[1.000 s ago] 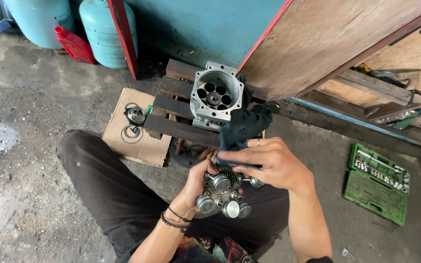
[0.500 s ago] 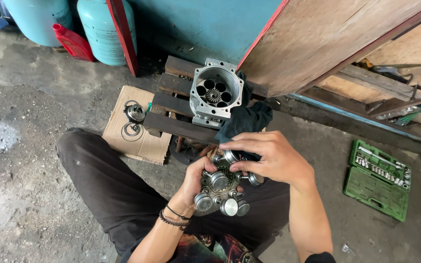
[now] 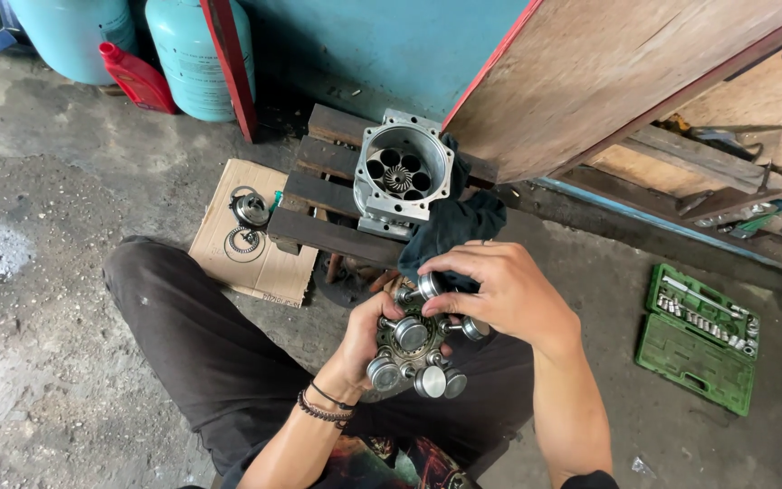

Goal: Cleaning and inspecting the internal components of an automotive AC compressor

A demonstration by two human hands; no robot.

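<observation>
Head view, both hands holding piston assembly point(image 3: 414, 349), left hand point(image 3: 368, 335) beneath, right hand point(image 3: 500, 290) seemingly pinching one piston, dark rag point(image 3: 454, 226) beside

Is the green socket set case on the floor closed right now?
No, the green socket set case lies open on the concrete floor, with rows of metal sockets showing in its upper half.
</observation>
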